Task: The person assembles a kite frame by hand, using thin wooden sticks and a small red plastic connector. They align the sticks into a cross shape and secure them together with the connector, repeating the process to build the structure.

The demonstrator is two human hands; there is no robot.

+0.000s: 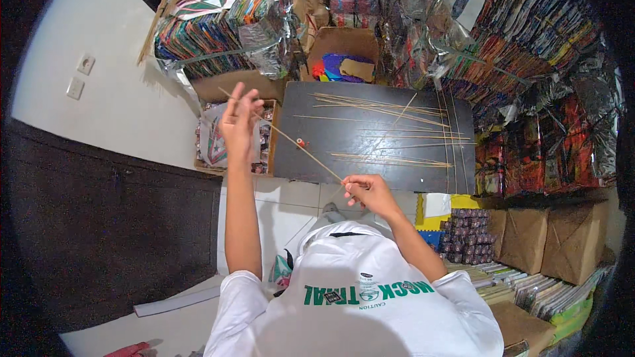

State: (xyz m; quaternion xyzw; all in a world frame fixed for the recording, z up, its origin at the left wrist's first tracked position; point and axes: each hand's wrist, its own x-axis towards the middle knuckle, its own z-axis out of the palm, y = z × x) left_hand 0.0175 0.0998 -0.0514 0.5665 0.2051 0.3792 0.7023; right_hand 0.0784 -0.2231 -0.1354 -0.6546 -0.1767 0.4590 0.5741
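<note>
A long thin bamboo stick [294, 144] slants over the near left part of the dark table. Close to its lower end, my right hand [370, 193] pinches it between thumb and fingers, just past the table's near edge. My left hand [241, 122] is raised at the stick's upper end, fingers spread and loosely apart, with the stick crossing them. Several similar sticks [390, 160] lie on the table [297, 99] to the right, mostly sideways, a few crossing lengthwise. A small red spool [301, 142] sits beside the stick in the air.
Bundled stacks of colourful packets [205, 43] rise behind the table, with more wrapped bundles [529, 33] at the right. An open carton [344, 43] stands at the back. Left of the table is a box of small items [264, 152]. Brown cartons [575, 238] stand near right.
</note>
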